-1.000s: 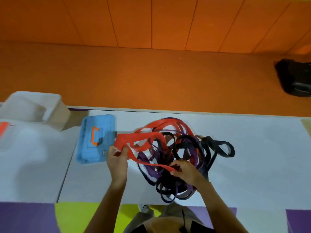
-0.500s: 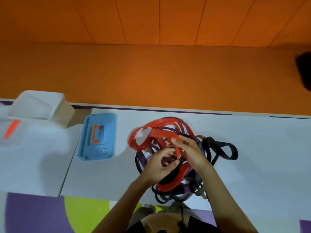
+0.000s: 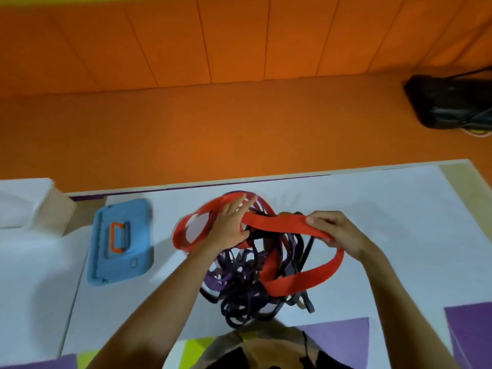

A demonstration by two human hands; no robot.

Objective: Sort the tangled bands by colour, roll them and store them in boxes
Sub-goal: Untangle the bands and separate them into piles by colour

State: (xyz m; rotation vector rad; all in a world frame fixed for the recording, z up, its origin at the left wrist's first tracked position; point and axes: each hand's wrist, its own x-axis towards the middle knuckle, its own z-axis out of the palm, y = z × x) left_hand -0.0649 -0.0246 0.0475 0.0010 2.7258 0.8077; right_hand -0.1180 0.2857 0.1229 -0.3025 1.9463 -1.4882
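Observation:
A tangle of red, purple and black bands (image 3: 247, 275) lies on the white table (image 3: 372, 235) in front of me. A wide red band (image 3: 277, 225) runs across the top of the pile and loops down to the right. My right hand (image 3: 335, 233) grips this red band at its right bend. My left hand (image 3: 231, 225) lies on the pile with fingers stretched out, pressing the red band's left part; its thumb is hidden.
A blue box lid with an orange handle (image 3: 121, 241) lies left of the pile. A white box (image 3: 24, 203) stands at the far left. A black bag (image 3: 452, 102) sits on the orange floor beyond the table. Purple mats (image 3: 468, 331) show at the near right.
My right hand has pulled a stretch of the red band out to the right. My left hand has moved up onto the pile's left top, fingers spread. The view has shifted.

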